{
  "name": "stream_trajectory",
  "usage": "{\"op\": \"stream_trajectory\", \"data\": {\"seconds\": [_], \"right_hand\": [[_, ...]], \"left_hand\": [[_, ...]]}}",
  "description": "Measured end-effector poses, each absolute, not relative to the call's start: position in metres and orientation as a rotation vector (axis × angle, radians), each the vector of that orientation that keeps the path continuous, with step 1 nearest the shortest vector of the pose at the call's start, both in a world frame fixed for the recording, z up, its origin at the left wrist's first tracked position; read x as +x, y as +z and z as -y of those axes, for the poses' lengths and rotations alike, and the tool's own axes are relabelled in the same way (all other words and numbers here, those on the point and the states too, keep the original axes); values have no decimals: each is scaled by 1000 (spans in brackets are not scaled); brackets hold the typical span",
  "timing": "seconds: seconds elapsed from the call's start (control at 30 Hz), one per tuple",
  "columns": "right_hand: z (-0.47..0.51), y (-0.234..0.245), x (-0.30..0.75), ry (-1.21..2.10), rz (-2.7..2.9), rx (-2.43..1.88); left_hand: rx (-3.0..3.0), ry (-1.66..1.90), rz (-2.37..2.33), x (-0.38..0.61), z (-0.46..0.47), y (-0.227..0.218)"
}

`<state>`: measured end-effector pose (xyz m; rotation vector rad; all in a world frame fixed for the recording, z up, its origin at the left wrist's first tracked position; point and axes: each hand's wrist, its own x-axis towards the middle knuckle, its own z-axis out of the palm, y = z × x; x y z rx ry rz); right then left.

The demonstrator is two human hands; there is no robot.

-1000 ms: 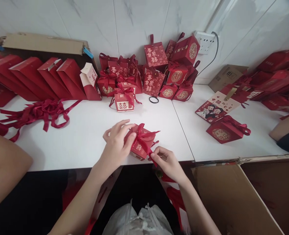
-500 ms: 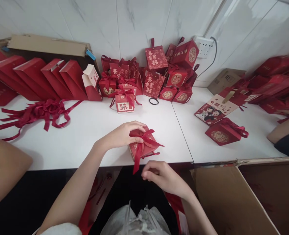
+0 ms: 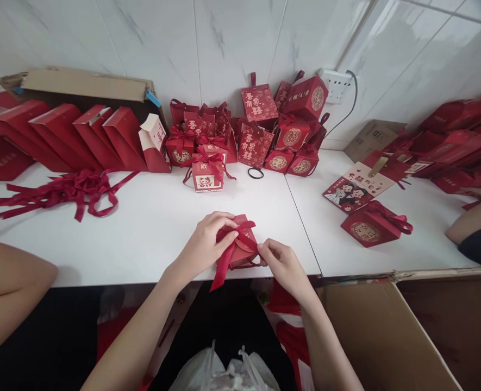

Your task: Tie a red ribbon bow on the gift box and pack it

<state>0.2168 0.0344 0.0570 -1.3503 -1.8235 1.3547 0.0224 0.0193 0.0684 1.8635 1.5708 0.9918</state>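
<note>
A small red gift box (image 3: 244, 252) lies near the front edge of the white table, with a red ribbon bow (image 3: 243, 232) across its top. My left hand (image 3: 210, 236) rests on the box's left side, thumb and fingers closed on the bow's left part. One ribbon tail hangs from the knot toward the table edge. At the box's right, my right hand (image 3: 281, 263) pinches the end of the right ribbon tail between thumb and fingers.
Behind stand several finished red boxes (image 3: 208, 176) and a black ring (image 3: 255, 172). Loose ribbons (image 3: 81, 190) lie left. A red box (image 3: 371, 224) stands right, above an open cardboard carton (image 3: 370, 326). Other people's arms (image 3: 12, 271) show at both sides.
My right hand has risen from below the table edge to the box and taken the right ribbon tail. The lower ribbon tail has swung slightly left. My left hand stays at the bow.
</note>
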Motion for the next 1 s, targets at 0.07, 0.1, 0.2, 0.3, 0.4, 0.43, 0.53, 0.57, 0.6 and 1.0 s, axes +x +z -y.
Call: {"op": "stream_trajectory", "data": {"seconds": [0.07,0.1,0.2,0.3,0.4,0.43,0.53,0.57,0.6,1.0], "right_hand": [[-29,57,217,1374,1793,-1307],[-26,57,217,1378,1780,-1295],[-17,58,215,1371,1770,-1294],[-11,58,211,1333,1780,-1296],[-9,55,209,1306,1789,-1300],[-9,54,209,1303,1793,-1302],[-10,50,210,1289,1809,-1284],[-10,49,211,1286,1814,-1277],[-11,47,211,1283,1817,-1270],[-11,42,218,1298,1874,-1173]], "left_hand": [[1837,996,-1632,24,-19,69],[1829,994,-1651,25,-19,69],[1811,986,-1665,26,-18,69],[1797,985,-1650,26,-18,68],[1792,998,-1648,27,-19,67],[1791,1003,-1650,27,-19,66],[1800,1009,-1649,27,-19,64],[1806,1010,-1646,27,-19,63],[1813,1010,-1645,27,-19,63],[1807,988,-1655,27,-20,64]]}}
